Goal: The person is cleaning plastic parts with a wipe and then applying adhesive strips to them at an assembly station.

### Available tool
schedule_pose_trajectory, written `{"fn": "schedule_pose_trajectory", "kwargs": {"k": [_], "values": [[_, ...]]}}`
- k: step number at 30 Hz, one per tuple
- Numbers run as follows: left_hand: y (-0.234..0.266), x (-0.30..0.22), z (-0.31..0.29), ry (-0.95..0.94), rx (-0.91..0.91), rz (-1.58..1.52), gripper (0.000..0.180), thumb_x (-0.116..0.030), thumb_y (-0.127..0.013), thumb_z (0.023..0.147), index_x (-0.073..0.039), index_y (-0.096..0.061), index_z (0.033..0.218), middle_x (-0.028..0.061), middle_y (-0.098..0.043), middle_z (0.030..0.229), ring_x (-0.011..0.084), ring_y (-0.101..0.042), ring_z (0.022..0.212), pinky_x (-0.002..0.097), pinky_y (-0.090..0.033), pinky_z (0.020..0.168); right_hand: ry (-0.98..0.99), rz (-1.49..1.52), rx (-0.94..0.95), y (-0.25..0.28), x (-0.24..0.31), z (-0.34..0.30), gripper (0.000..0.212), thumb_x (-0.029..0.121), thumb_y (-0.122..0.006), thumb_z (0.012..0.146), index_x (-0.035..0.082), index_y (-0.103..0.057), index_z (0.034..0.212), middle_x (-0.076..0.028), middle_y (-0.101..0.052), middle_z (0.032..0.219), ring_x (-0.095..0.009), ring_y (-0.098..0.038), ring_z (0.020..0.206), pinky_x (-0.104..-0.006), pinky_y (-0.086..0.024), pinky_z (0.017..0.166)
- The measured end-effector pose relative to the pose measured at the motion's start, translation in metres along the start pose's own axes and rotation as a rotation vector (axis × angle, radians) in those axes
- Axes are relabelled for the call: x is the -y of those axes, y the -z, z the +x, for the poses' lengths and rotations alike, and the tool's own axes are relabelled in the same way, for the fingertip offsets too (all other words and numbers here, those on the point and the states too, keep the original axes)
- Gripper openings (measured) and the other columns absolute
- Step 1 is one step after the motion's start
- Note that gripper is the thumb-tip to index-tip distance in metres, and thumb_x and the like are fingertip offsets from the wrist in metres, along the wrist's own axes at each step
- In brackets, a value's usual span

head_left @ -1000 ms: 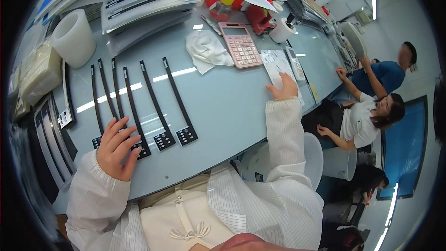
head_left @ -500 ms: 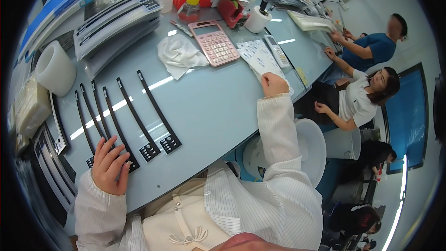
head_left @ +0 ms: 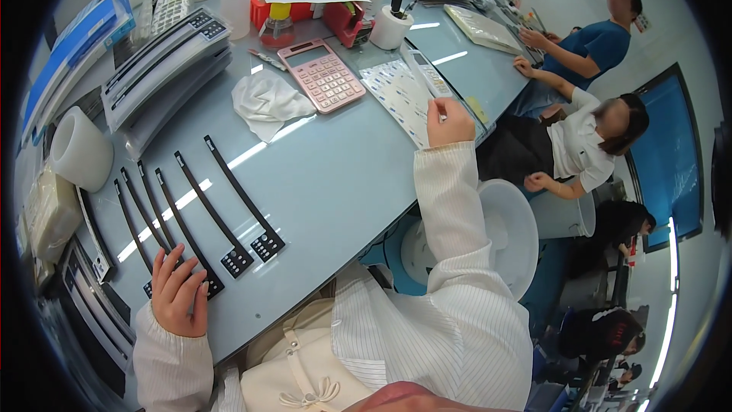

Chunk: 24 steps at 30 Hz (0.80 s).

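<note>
Several long black strips [head_left: 200,211] with wide, white-dotted lower ends lie side by side at the left of the glass-topped table [head_left: 335,175]. My left hand [head_left: 179,294] rests over the lower ends of the leftmost strips, its fingers extended and partly covering them. Beyond the right side of a white sheet with small blue marks [head_left: 396,91], my right hand [head_left: 450,122] is raised with fingers curled and pressed together. Whatever it may hold is too small or hidden. A white remote control [head_left: 431,76] lies just behind that hand.
A pink calculator [head_left: 322,76] and crumpled white tissue [head_left: 267,103] lie mid-table. Stacked plastic-sleeved strips [head_left: 164,69] and a white roll [head_left: 81,149] stand at the left. A pale bin [head_left: 515,252] is below the right edge. Other people sit and stand at the right.
The view has shifted, so the table things appear lower and further left. My right hand has moved rightward off the marked sheet. My left hand stays on the strips.
</note>
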<state>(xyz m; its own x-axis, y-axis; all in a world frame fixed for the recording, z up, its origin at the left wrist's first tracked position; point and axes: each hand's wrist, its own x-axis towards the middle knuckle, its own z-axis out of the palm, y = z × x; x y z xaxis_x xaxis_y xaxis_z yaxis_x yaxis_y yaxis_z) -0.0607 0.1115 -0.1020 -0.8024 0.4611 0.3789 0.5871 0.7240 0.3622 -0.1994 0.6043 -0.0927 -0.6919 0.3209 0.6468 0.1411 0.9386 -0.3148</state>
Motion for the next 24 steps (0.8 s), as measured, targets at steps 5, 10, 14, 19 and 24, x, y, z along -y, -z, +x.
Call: {"fn": "schedule_pose_trajectory", "kwargs": {"k": [5,10,14,19,24], "values": [[0.009,-0.010,0.003,0.124,0.011,-0.152,0.025,0.000,-0.064,0.076,0.003,-0.068,0.101,0.0208,-0.067,0.109,0.0409,-0.056,0.122,0.0538,-0.035,0.111,0.394,0.311,-0.236,0.032,0.079,-0.013,0.011,0.003,-0.071,0.081,0.006,-0.066,0.090,-0.011,-0.070,0.090,-0.027,-0.068,0.072,-0.0330,-0.054,0.062],[0.021,-0.010,0.013,0.267,0.078,-0.561,0.062,-0.028,-0.069,0.087,0.003,-0.048,0.137,0.0207,-0.058,0.131,0.0358,-0.051,0.129,0.0464,-0.034,0.112,0.902,0.654,-0.134,0.058,0.180,-0.053,0.021,-0.001,-0.069,0.078,-0.001,-0.065,0.099,-0.017,-0.069,0.093,-0.028,-0.069,0.081,-0.0359,-0.056,0.066],[-0.005,-0.006,0.003,0.212,-0.034,-1.211,0.118,-0.061,-0.073,0.079,-0.003,-0.004,0.156,0.0149,-0.024,0.158,0.0313,-0.031,0.144,0.0453,-0.027,0.116,1.193,0.781,-0.118,0.076,0.236,-0.104,0.020,0.010,-0.063,0.080,-0.006,-0.067,0.090,-0.023,-0.068,0.100,-0.033,-0.067,0.085,-0.0393,-0.054,0.068],[0.002,-0.031,-0.058,0.491,-0.227,-1.278,0.082,-0.040,-0.067,0.092,-0.005,-0.024,0.152,0.0124,-0.033,0.154,0.0276,-0.033,0.141,0.0441,-0.031,0.114,1.247,0.967,-0.021,0.085,0.261,-0.138,0.015,0.009,-0.063,0.077,-0.005,-0.067,0.080,-0.023,-0.067,0.100,-0.033,-0.066,0.090,-0.0409,-0.054,0.069],[0.030,-0.026,-0.014,0.660,-0.401,-1.438,0.042,-0.014,-0.055,0.099,0.000,-0.047,0.137,0.0110,-0.055,0.134,0.0227,-0.054,0.121,0.0361,-0.042,0.103,1.126,0.999,0.210,0.084,0.252,-0.120,0.025,0.022,-0.073,0.083,-0.002,-0.066,0.088,-0.019,-0.068,0.102,-0.032,-0.066,0.094,-0.0409,-0.055,0.074]]}}
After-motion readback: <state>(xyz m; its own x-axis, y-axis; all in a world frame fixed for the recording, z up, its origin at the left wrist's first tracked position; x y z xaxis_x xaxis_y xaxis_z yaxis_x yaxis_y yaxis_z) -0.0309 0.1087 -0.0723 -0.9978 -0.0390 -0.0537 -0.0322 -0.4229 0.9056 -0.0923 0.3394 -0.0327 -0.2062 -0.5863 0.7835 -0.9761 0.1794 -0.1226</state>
